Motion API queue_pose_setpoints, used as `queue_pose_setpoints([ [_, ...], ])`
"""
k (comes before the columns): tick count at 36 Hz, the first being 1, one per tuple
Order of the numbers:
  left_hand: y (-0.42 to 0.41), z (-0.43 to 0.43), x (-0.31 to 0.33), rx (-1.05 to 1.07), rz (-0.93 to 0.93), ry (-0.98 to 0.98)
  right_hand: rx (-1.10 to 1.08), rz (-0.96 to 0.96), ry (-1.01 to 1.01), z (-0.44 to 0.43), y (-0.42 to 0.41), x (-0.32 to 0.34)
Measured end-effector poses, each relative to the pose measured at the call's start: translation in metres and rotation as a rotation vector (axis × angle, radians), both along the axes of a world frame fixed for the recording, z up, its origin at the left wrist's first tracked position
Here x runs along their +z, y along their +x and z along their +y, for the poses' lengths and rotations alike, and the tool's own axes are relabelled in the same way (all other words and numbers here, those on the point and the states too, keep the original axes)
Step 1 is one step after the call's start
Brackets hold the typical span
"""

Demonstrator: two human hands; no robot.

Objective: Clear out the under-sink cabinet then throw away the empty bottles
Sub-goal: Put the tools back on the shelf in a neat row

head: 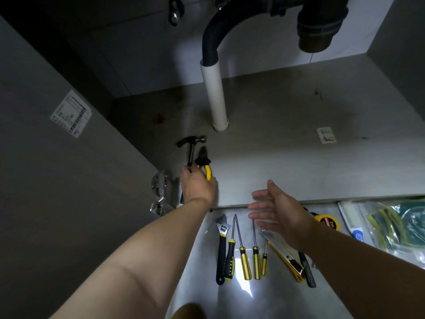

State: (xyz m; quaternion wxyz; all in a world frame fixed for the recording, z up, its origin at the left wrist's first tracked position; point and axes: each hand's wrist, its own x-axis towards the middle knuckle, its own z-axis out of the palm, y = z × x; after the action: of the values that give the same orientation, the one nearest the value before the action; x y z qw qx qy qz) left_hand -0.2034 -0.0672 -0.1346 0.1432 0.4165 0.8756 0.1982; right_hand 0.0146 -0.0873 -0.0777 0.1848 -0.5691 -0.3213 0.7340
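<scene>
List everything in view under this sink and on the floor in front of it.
hammer: one, black head, over cabinet floor, in left hand
pliers: one, yellow-black handles, beside hammer, same hand
white pipe: one, upright from cabinet floor
black hose: one, runs into pipe top
adjustable wrench: one, black handle, floor before cabinet
screwdrivers: four, yellow-black, row right of wrench
utility knife: one, yellow, right of screwdrivers
tape measure: one, yellow, beyond right wrist
plastic bags: count unclear, clear, green contents, far right
label: one, white, left wall
left hand: grips hammer and pliers
right hand: fingers straight, above the tools
</scene>
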Motion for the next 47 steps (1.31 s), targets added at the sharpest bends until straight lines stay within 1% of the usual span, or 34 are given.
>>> queue_pose_setpoints([
  [4, 0.001, 0.000, 0.000, -0.021, 0.086, -0.028, 0.041, -0.033, 0.021, -0.001, -0.001, 0.000],
  [9, 0.001, 0.003, 0.003, -0.023, 0.118, -0.117, 0.143, -0.211, 0.292, -0.004, -0.001, -0.002],
  [13, -0.002, 0.001, 0.003, -0.057, 0.139, -0.147, 0.218, -0.313, 0.419, -0.006, -0.001, -0.009],
  [17, -0.004, -0.003, 0.001, -0.098, 0.150, -0.146, 0.357, -0.437, 0.543, -0.010, 0.001, -0.015],
  [20, -0.003, -0.008, 0.003, -0.130, 0.151, -0.126, 0.387, -0.521, 0.593, -0.011, 0.005, -0.019],
  [22, 0.000, -0.015, 0.005, -0.158, 0.208, -0.105, 0.395, -0.574, 0.624, -0.011, 0.006, -0.018],
  [23, 0.002, -0.020, 0.006, -0.182, 0.271, -0.078, 0.403, -0.595, 0.639, -0.010, 0.006, -0.016],
  [25, 0.008, -0.034, 0.007, -0.292, 0.417, 0.037, 0.427, -0.621, 0.657, -0.010, 0.007, -0.013],
  [26, 0.011, -0.042, 0.006, -0.398, 0.466, 0.119, 0.440, -0.633, 0.662, -0.010, 0.007, -0.012],
  [27, 0.015, -0.051, 0.002, -0.541, 0.476, 0.177, 0.459, -0.650, 0.661, -0.010, 0.008, -0.012],
  [28, 0.019, -0.061, -0.003, -0.695, 0.457, 0.184, 0.480, -0.671, 0.659, -0.010, 0.009, -0.011],
  [29, 0.022, -0.072, -0.009, -0.830, 0.425, 0.140, 0.502, -0.693, 0.659, -0.011, 0.009, -0.011],
  [30, 0.025, -0.082, -0.015, -0.913, 0.370, 0.045, 0.528, -0.712, 0.659, -0.011, 0.010, -0.012],
  [31, 0.027, -0.091, -0.021, -0.926, 0.292, -0.071, 0.561, -0.729, 0.661, -0.012, 0.011, -0.013],
  [32, 0.030, -0.099, -0.027, -0.865, 0.201, -0.196, 0.598, -0.743, 0.660, -0.012, 0.011, -0.015],
  [34, 0.032, -0.108, -0.038, -0.654, 0.032, -0.441, 0.671, -0.767, 0.652, -0.013, 0.012, -0.020],
  [36, 0.033, -0.112, -0.047, -0.494, -0.069, -0.584, 0.755, -0.789, 0.654, -0.016, 0.011, -0.026],
  [38, 0.034, -0.112, -0.055, -0.421, -0.121, -0.651, 0.850, -0.802, 0.660, -0.020, 0.009, -0.034],
  [41, 0.031, -0.108, -0.066, -0.343, -0.162, -0.713, 0.987, -0.758, 0.623, -0.027, 0.007, -0.049],
  [44, 0.027, -0.106, -0.075, -0.273, -0.204, -0.725, 1.048, -0.708, 0.590, -0.030, 0.003, -0.061],
  [47, 0.027, -0.110, -0.082, -0.272, -0.224, -0.724, 1.078, -0.683, 0.576, -0.030, 0.001, -0.069],
])
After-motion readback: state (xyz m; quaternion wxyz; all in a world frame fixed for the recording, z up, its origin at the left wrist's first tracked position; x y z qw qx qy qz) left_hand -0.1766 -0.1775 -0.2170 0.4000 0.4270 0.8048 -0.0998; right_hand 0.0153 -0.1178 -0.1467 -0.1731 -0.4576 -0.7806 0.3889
